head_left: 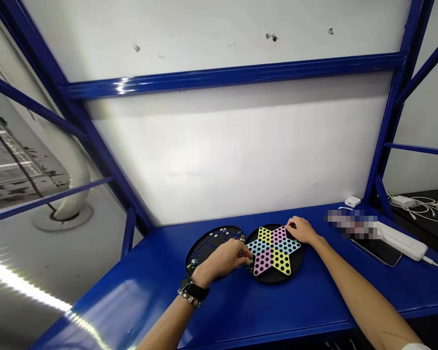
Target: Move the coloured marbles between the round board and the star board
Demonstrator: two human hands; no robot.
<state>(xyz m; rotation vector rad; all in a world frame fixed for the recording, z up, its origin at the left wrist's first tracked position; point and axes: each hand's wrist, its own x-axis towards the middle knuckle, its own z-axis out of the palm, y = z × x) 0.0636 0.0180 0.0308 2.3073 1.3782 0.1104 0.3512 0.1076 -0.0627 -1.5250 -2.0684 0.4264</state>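
Observation:
A Chinese checkers board [272, 249], a star in yellow, pink and light blue with rows of dark holes, sits in a round black tray [273, 279]. My left hand [224, 257], with a dark watch and a beaded bracelet at its wrist, is pinched at the star's left edge. Small greenish marbles [250, 267] show at its fingertips; the exact grip is partly hidden. At the far right rim of the tray, my right hand [302, 229] has its fingers curled by the tip of a pink point. Whatever lies inside those fingers is hidden.
Left of the board, a second round black piece [204, 248] holds several marbles and white bits, partly behind my left hand. A phone [377, 252], a white power strip [401, 240] and a small white adapter [352, 201] lie on the blue table [211, 311] at right. Blue frame bars surround it.

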